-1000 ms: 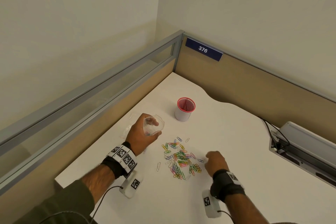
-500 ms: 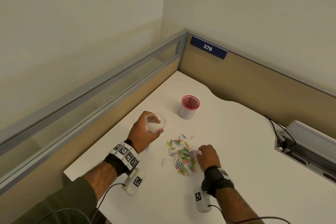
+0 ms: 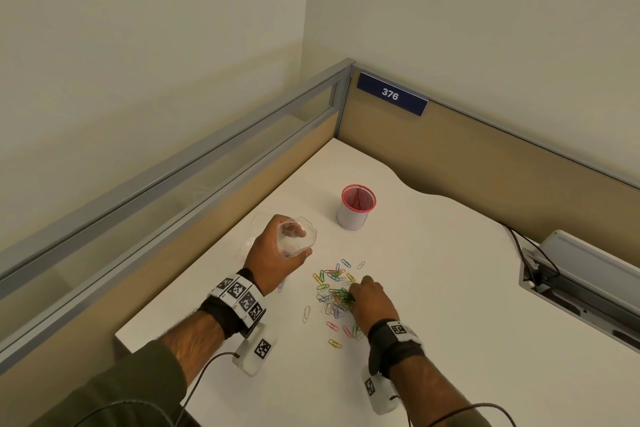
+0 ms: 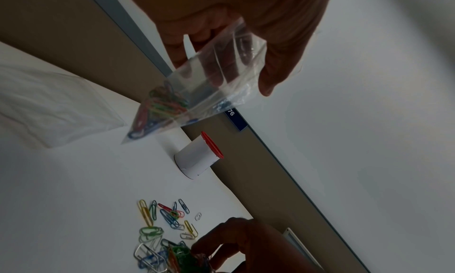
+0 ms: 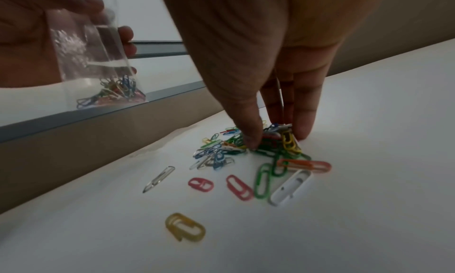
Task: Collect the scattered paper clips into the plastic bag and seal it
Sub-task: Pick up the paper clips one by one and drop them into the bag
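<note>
My left hand (image 3: 277,255) holds a small clear plastic bag (image 3: 298,237) upright above the white desk, mouth open. Several coloured clips (image 4: 163,104) lie in its bottom corner, which the right wrist view also shows (image 5: 115,90). A loose pile of coloured paper clips (image 3: 330,282) lies on the desk just right of the bag. My right hand (image 3: 353,291) is down on the pile's right side. Its thumb (image 5: 251,139) and fingers (image 5: 304,129) pinch a bunch of clips (image 5: 283,139). Stray clips (image 5: 185,226) lie nearer me.
A white cup with a red rim (image 3: 356,206) stands beyond the pile. A second clear bag (image 4: 49,102) lies flat on the desk left of my left hand. Partition walls (image 3: 207,211) close the left and back. A cable box (image 3: 581,288) sits at the right.
My right hand has moved left from beside the pile onto it, and its fingers have closed on a bunch of clips. My left hand still holds the bag in the same place.
</note>
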